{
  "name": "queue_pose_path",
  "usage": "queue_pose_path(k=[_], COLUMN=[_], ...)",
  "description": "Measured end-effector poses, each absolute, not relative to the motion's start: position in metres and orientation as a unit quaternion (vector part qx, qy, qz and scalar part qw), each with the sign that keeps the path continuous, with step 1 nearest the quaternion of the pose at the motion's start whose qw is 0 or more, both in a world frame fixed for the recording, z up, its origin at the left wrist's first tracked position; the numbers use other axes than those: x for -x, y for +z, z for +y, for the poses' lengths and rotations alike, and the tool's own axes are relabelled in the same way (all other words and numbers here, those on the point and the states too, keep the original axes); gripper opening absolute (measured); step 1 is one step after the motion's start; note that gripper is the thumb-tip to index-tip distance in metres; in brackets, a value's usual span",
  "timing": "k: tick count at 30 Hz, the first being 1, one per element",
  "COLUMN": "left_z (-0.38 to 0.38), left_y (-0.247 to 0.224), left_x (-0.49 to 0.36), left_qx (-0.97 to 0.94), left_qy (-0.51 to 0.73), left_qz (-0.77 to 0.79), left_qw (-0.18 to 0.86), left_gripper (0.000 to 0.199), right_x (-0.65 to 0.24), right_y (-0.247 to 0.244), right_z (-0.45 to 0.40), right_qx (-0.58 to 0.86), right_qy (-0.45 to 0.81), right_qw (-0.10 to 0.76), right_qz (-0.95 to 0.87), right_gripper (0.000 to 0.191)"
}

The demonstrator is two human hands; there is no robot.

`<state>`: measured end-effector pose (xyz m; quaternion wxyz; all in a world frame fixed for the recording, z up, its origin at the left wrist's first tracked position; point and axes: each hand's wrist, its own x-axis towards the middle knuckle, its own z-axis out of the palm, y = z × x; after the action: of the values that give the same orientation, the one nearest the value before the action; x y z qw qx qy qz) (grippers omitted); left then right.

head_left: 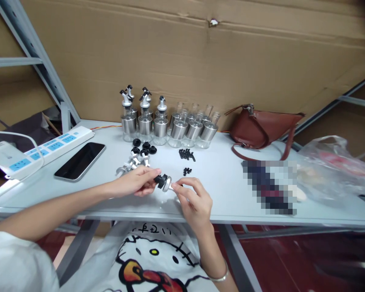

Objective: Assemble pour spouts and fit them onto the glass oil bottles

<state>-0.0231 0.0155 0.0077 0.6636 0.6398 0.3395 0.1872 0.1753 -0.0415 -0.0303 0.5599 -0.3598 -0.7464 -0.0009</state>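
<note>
Silver pourer (167, 184), shirt lettering (153, 229) seemingly illegible

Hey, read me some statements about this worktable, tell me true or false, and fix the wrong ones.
1. The left hand and right hand hold one black-and-silver pourer top. True.
2. Every silver-sleeved clear glass bottle has a pourer top. False: the silver-sleeved clear glass bottles on the right have bare necks.
3. A reddish-brown handbag sits right of the bottles. True.
4. The black rectangular phone lies beside the handbag. False: the black rectangular phone lies beside the long white power strip.
</note>
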Motion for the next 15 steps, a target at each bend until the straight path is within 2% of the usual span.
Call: queue_pose_path(k=[5,8,10,12,15], left_z=[0.0112,0.0076,0.0062,0.0068,0.0112], left_y=[0.0082,0.0113,0.0122,0.0101,0.0023], left_x=[0.0233,0.0233,0.0246,0.027,0.0318], left_qx=[-0.664,-0.703,-0.761,-0.831,-0.891], left_qy=[0.189,0.24,0.292,0.353,0.411], left_qz=[0.352,0.324,0.299,0.246,0.136], left_qw=[0.632,0.585,0.496,0.351,0.138], left_gripper=[0.061,0.044,0.028,0.015,0.019], right_x=[-0.173,-0.1716,-0.1713,-0.1716,-0.173], right_y=[-0.0276,-0.0264,-0.026,-0.0259,-0.0252], right_z=[-0.0407,-0.0405,-0.0406,-0.0408,-0.0415], right_qx=[0.345,0.365,0.387,0.407,0.424], right_qy=[-0.004,-0.001,-0.002,0.01,0.063], right_qw=[0.565,0.576,0.572,0.558,0.526], right_qz=[-0.749,-0.732,-0.723,-0.723,-0.734], right_gripper=[0.024,0.021,0.02,0.02,0.021])
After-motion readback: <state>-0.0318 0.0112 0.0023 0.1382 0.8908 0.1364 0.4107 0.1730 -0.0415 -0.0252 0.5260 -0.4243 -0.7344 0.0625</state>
